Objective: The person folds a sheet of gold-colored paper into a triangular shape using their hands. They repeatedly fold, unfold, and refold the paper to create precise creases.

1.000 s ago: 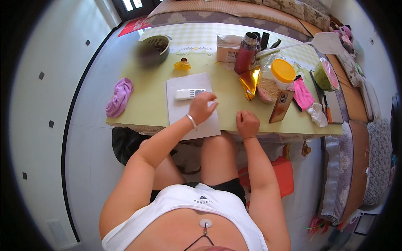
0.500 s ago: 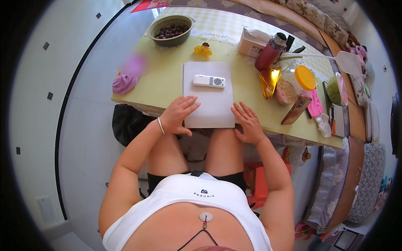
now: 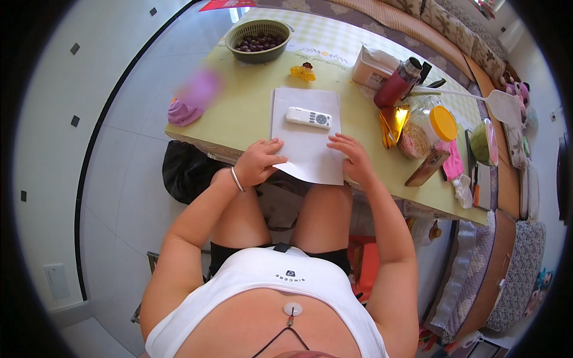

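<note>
A small stack of white paper (image 3: 307, 152) lies at the table's near edge, its near end hanging over my lap and curling slightly. On its upper half rests a white remote control (image 3: 308, 117) with grey buttons, touched by neither hand. My left hand (image 3: 261, 162) is at the paper's near left corner, thumb on top and fingers closed about the edge, with a silver bangle on the wrist. Along the right edge, my right hand (image 3: 353, 156) has its fingers stretched out over the sheet; its thumb is hidden.
A basket (image 3: 258, 40) of dark round fruit stands far left, near a yellow hair claw (image 3: 303, 72). Purple cloth (image 3: 184, 113) lies at the left edge. To the right are a red flask (image 3: 398, 83), a yellow-lidded jar (image 3: 421, 131), gold foil (image 3: 394, 124) and a phone (image 3: 427, 167).
My left hand has closed on the paper's near left corner, and the near edge now curls. My right hand has moved slightly up along the right edge. The view has shifted a little.
</note>
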A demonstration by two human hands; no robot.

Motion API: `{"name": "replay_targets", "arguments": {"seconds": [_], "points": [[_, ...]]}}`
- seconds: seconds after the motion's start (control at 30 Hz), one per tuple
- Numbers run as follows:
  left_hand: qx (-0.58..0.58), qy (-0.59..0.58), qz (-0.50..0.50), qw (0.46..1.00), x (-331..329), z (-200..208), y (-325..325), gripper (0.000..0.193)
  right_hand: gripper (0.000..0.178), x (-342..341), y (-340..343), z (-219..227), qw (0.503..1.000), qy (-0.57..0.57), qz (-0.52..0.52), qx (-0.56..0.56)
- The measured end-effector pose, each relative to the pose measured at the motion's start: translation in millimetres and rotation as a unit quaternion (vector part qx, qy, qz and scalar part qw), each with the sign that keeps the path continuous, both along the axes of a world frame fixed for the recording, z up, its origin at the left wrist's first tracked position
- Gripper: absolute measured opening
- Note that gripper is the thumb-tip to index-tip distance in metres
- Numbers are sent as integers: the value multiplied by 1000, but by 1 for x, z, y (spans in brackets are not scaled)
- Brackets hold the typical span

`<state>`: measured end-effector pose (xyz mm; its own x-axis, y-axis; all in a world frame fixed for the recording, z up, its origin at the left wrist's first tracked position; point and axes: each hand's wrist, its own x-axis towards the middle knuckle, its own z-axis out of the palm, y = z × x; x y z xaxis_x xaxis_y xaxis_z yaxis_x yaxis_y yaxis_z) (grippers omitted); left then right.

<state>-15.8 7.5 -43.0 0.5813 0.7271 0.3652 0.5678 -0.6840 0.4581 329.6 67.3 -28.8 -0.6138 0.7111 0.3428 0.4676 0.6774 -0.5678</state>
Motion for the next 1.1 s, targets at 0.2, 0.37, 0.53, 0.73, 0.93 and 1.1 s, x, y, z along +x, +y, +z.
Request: {"name": "replay_targets", "arguments": {"seconds": [0.2, 0.37, 0.53, 0.73, 0.93, 1.1], "points": [[-13, -25, 14, 999, 3, 5, -2, 43, 38, -57, 43, 1, 985, -76, -109, 107], [-23, -38, 13, 999, 3, 6, 0, 39, 39, -77, 91, -17, 979, -120, -126, 110], [-75, -142, 57, 985, 2, -5, 5, 24, 32, -81, 103, -15, 986, -29, -115, 119], [-233, -255, 212, 914, 9, -3, 25, 20, 32, -13, 56, -13, 900, 320, -53, -292], [-143, -244, 297, 912, 25, -16, 50, 20, 26, -2, 14, -29, 939, 211, -216, -167], [25, -134, 350, 927, 36, -21, 56, 21, 27, -19, 12, -36, 945, 122, -304, -10]]}}
